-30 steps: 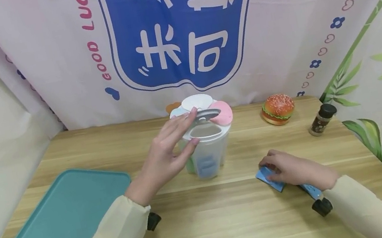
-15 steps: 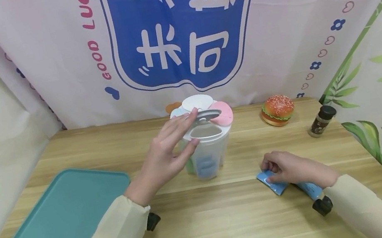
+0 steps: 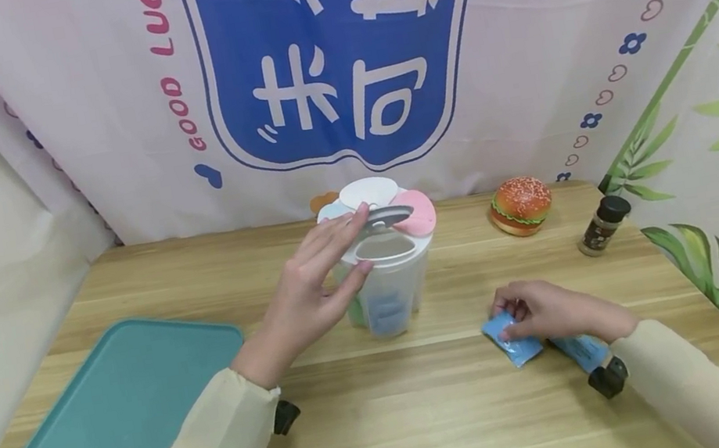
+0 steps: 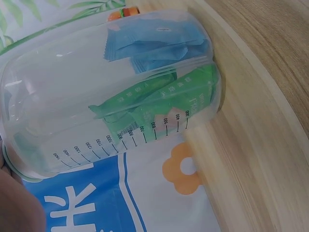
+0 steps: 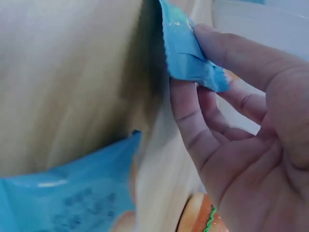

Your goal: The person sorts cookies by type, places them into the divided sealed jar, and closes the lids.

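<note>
At the middle back of the table stands a clear storage container (image 3: 380, 284) with white, pink and pale blue lid sections. Its grey flap (image 3: 394, 215) is raised above the front opening. My left hand (image 3: 303, 293) has fairly straight fingers at this flap, the thumb apart by the opening's rim. Inside, the left wrist view shows blue packets (image 4: 159, 36) and green packets (image 4: 183, 96). To the right, my right hand (image 3: 549, 311) pinches a small blue packet (image 5: 186, 55) between thumb and fingers. Another blue packet (image 3: 583, 353) lies on the table under that wrist.
A teal tray (image 3: 114, 423) lies at the left of the wooden table. At the back right sits a toy hamburger (image 3: 521, 206), with a black-capped spice jar (image 3: 604, 224) farther right. A printed cloth (image 3: 141, 157) hangs behind the table.
The blue packet in my right hand has tilted, so more of its face shows. My right hand has barely shifted, and the left hand stays at the raised flap.
</note>
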